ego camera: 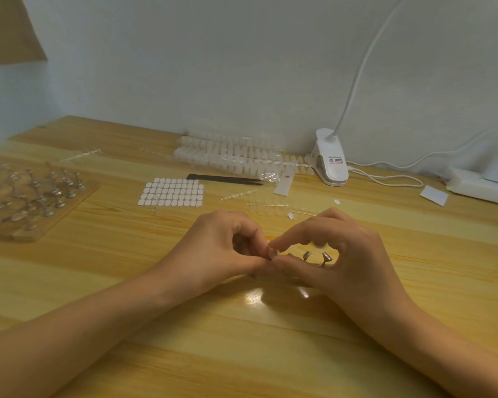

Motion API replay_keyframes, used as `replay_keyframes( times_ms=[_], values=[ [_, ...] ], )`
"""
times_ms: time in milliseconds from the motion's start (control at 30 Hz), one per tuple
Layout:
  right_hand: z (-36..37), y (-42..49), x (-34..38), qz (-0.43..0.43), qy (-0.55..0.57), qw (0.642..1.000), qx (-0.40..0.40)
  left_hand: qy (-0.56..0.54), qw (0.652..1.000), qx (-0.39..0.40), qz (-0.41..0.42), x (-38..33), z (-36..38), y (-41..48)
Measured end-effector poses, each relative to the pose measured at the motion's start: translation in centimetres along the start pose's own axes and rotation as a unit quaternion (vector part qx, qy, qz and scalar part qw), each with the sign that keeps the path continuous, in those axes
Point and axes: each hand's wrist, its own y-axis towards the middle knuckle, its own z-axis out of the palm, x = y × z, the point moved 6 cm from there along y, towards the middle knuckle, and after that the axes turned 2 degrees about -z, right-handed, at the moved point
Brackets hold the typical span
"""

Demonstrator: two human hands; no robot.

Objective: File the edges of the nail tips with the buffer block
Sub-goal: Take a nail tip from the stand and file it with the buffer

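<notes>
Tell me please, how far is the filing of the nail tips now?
Done: nothing shows as filed; I see no buffer block. In hand: the left hand and right hand pinch one tip beside two metal stands. Left: the filing itself, plus the tips on the strip and the packs by the wall.

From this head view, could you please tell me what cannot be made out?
Small item, head view: pinched between left hand and right hand, mostly covered, too small to identify.
Buffer block: none recognisable.
Metal stands: bases hidden by the right hand's thumb.
Stand board: blurred, cut off by the left edge.
Power strip: cut off by the right edge.
</notes>
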Motion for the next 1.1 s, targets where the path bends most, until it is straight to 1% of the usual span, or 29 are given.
replay_keyframes(
  times_ms=[233, 467, 600, 633, 667, 700, 767, 833, 867, 900, 933, 1000, 1033, 1100],
  values=[
    [0.3, -0.1, -0.4, 0.012, -0.002, 1.000, 0.003, 0.003, 1.000, 0.002, -0.003, 0.2, 0.0, 0.1],
    [0.7, -0.4, -1.2, 0.051, 0.006, 0.999, 0.000, 0.010, 1.000, -0.012, 0.001, 0.2, 0.0, 0.1],
    [0.8, -0.4, -0.6, 0.031, -0.034, 0.999, -0.008, 0.021, 1.000, -0.015, 0.001, 0.3, -0.1, 0.0],
    [0.8, -0.4, -0.5, 0.026, -0.032, 0.999, 0.002, 0.026, 1.000, -0.015, 0.004, 0.3, -0.1, -0.1],
    [0.6, -0.2, -0.7, 0.031, -0.007, 0.999, 0.016, 0.030, 0.999, -0.012, 0.008, 0.2, -0.1, -0.2],
    [0.0, 0.1, -1.3, 0.045, 0.033, 0.998, 0.023, 0.035, 0.999, -0.003, 0.006, 0.2, -0.1, -0.1],
    [-2.2, 1.1, -3.5, 0.087, 0.095, 0.992, -0.005, 0.039, 0.998, 0.036, -0.017, 0.3, -0.3, 0.1],
    [-4.4, 1.6, -6.5, 0.124, 0.056, 0.990, -0.025, -0.001, 0.993, 0.103, -0.063, 0.5, -0.5, 0.4],
    [-4.9, 1.5, -7.8, 0.138, 0.026, 0.990, -0.016, -0.021, 0.988, 0.127, -0.086, 0.6, -0.7, 0.6],
    [-4.9, 1.3, -8.9, 0.150, 0.005, 0.989, 0.005, -0.024, 0.986, 0.133, -0.099, 0.5, -0.9, 0.9],
    [-4.5, 1.0, -9.8, 0.159, -0.007, 0.987, 0.034, -0.004, 0.987, 0.121, -0.102, 0.4, -1.3, 1.5],
    [-3.2, 0.7, -10.6, 0.160, -0.004, 0.983, 0.086, 0.088, 0.990, 0.083, -0.075, 0.1, -1.4, 3.1],
    [-2.8, 0.6, -10.8, 0.156, 0.004, 0.983, 0.095, 0.140, 0.987, 0.070, -0.046, -0.3, -1.0, 4.2],
    [-2.8, 0.8, -10.9, 0.146, 0.021, 0.985, 0.087, 0.214, 0.975, 0.061, 0.017, -1.3, 0.8, 6.3]
  ],
)
